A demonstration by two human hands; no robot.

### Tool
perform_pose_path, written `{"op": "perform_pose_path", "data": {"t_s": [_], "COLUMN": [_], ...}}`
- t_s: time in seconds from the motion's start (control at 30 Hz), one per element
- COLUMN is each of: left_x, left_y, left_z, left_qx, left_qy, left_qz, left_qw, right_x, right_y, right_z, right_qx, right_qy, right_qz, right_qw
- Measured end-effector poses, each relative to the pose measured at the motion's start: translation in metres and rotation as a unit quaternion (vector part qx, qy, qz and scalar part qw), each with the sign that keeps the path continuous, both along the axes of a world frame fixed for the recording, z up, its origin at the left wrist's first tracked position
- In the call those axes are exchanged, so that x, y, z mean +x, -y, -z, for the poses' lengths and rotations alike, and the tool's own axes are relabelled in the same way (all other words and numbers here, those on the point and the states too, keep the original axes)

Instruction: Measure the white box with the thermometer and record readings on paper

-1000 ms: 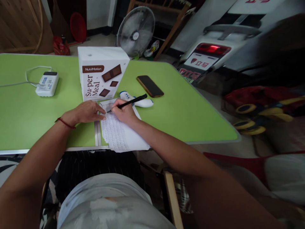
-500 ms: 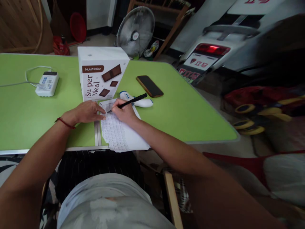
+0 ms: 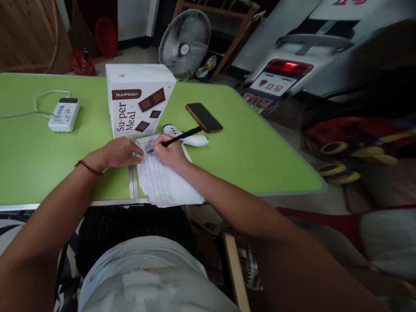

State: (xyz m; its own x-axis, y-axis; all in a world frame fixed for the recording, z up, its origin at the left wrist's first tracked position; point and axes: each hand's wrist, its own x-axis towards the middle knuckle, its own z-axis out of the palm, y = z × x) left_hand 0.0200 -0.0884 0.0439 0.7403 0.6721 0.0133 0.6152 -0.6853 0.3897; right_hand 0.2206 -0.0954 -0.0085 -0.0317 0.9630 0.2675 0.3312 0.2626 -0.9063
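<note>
A black pen (image 3: 182, 135) is gripped in my right hand (image 3: 170, 151), its tip down on a sheet of paper (image 3: 159, 182) filled with rows of small handwriting. The sheet lies at the front edge of the green table (image 3: 253, 160) and hangs slightly over it. My left hand (image 3: 121, 152) rests flat at the paper's left edge, fingers apart, with thumb and forefinger touching it. Just behind the hands stands a white NutriMotion box (image 3: 139, 99). A white and blue thermometer-like device (image 3: 195, 140) lies partly behind the pen and my right hand.
A phone (image 3: 204, 117) lies right of the box. On the left sits a white power adapter (image 3: 65, 115) with a cable. Beyond the table are a fan (image 3: 185, 43) and a parked scooter (image 3: 286, 69). A wooden chair arm (image 3: 235, 273) is beside my lap.
The pen and my right hand have shifted very slightly to the right along the paper. My left hand has stayed in place.
</note>
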Motion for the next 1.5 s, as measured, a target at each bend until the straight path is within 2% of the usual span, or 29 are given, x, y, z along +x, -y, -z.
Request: {"op": "perform_pose_path", "data": {"t_s": [0.4, 0.7, 1.0, 1.3, 1.5], "left_x": [-0.0005, 0.0014, -0.0010, -0.0002, 0.0005], "left_y": [0.0002, 0.0018, -0.0001, 0.0012, 0.0021], "left_z": [-0.0002, -0.0034, 0.0004, -0.0012, -0.0030], "left_qx": [-0.001, -0.014, -0.010, -0.006, -0.019], "left_qy": [-0.005, -0.027, 0.018, 0.002, -0.012], "left_qz": [-0.002, -0.019, 0.002, 0.002, -0.013], "left_qw": [1.000, 0.999, 1.000, 1.000, 1.000], "right_x": [0.0014, 0.0017, 0.0020, 0.0021, 0.0039], "right_y": [0.0008, -0.0016, -0.0005, -0.0012, -0.0018], "right_z": [-0.0002, 0.0042, 0.0024, 0.0030, 0.0058], "right_qx": [-0.001, 0.018, 0.010, 0.003, 0.017], "right_qy": [0.018, 0.010, 0.000, 0.011, 0.004], "right_qz": [-0.012, 0.010, 0.026, 0.003, 0.020], "right_qw": [1.000, 1.000, 1.000, 1.000, 1.000]}}
